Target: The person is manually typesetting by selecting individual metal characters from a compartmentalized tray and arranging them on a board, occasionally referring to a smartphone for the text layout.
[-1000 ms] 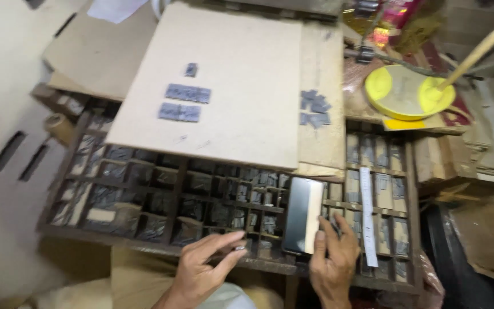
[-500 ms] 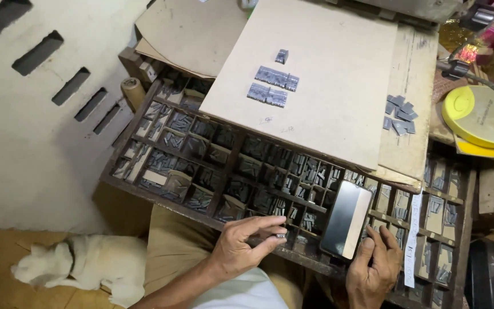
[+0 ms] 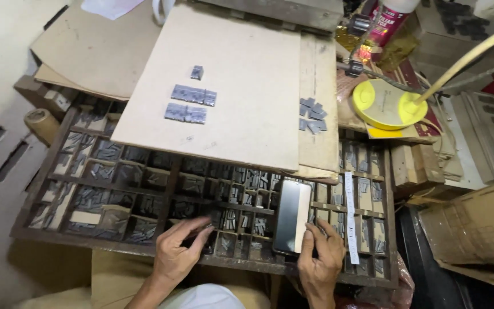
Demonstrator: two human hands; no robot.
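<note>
Two bare hands are working at one dark wooden type case divided into many small compartments (image 3: 115, 189): the left hand (image 3: 178, 254) is reaching into a near-edge compartment with its fingers loosely curled, gripping nothing I can make out. The right hand (image 3: 320, 260) is resting with fingers spread beside one black flat phone (image 3: 293, 216) lying on the case. One pale brown flat board (image 3: 230, 86) is lying across the case's far side, carrying two rows of grey metal type (image 3: 190, 104) and one single grey block (image 3: 196, 72), while one round yellow lid (image 3: 387, 104) is sitting beyond the case's far right corner.

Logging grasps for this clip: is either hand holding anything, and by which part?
Nothing clearly held. Left hand reaches into the type tray; right hand touches the phone at its lower right edge.
</note>
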